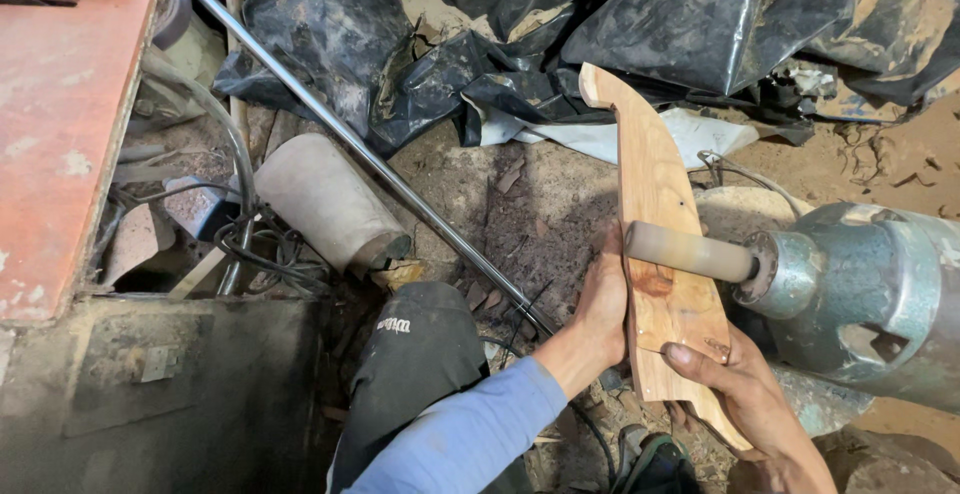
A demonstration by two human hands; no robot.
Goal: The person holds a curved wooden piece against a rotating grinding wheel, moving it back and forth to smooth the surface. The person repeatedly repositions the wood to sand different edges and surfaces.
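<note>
A long curved wooden piece (650, 179) stands on edge, pressed against a beige sanding drum (685, 251) that sticks out of a grey-green motor housing (860, 294) at the right. My left hand (600, 309) grips the left edge of the wood just below the drum. Gripping the lower right part of the same piece is my right hand (745, 389), thumb on its face. A blue sleeve covers my left forearm.
A red metal machine table (60, 124) fills the left side. A long steel rod (350, 144) runs diagonally over the dirt floor. A beige cylinder (320, 204), tangled cables (255, 244) and black plastic sheeting (500, 24) lie behind. My dark-trousered knee (410, 354) is below.
</note>
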